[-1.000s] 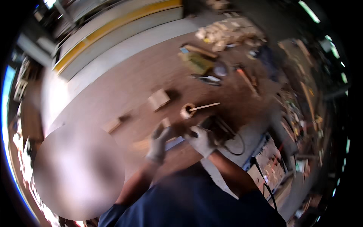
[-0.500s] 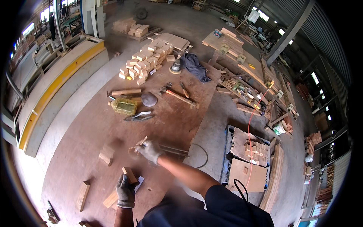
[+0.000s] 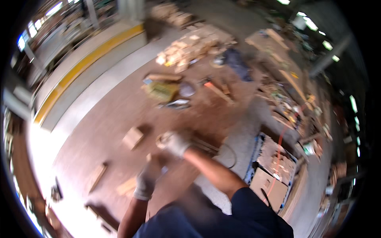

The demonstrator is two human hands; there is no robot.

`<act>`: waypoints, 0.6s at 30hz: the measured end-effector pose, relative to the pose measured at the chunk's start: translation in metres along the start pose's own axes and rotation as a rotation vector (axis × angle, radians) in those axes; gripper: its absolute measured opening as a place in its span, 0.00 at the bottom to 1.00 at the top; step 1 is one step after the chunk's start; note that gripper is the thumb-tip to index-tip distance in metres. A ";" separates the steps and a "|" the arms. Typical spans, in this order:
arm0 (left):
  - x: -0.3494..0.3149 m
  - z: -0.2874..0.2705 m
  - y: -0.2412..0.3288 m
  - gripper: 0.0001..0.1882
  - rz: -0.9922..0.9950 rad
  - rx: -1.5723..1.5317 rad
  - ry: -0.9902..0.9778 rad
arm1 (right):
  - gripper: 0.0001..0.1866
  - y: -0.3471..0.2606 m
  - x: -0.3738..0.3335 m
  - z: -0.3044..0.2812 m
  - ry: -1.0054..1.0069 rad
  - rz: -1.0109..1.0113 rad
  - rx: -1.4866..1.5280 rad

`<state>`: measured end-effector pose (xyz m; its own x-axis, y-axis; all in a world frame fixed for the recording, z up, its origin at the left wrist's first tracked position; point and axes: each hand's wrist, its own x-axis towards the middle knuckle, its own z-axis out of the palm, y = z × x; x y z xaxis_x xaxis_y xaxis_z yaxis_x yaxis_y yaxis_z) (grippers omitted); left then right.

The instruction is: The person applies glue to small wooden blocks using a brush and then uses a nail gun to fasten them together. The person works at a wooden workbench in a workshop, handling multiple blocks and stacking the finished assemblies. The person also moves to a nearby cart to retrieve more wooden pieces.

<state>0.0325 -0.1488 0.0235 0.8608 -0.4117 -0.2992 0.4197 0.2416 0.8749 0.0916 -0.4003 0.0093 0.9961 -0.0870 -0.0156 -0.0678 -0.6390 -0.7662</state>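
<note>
The picture is smeared by motion. My right hand, in a pale glove, reaches down over the brown floor, with a small pale round thing at its fingertips. The blur hides whether it grips that thing. My left hand, also gloved, hangs lower and closer to me, next to a small wood piece; its fingers cannot be made out. A square wooden block lies just left of both hands.
Short wood offcuts lie to the lower left. A pile of pale wood blocks, a yellow-green object and a long-handled tool lie further off. A black cable and a blue crate are on the right. A yellow-edged kerb runs along the left.
The view has swung and blurred. My right hand has stayed low over the floor by the pale round thing. My left hand has moved up closer to it.
</note>
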 end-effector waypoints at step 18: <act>0.003 -0.003 -0.015 0.25 -0.263 -0.236 -0.157 | 0.19 -0.029 -0.083 -0.017 0.230 0.213 -0.137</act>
<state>0.0297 -0.1514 0.0085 0.6683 -0.6114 -0.4237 0.6905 0.2982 0.6589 0.0096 -0.3877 0.0441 0.9208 -0.3900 -0.0085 -0.2956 -0.6833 -0.6676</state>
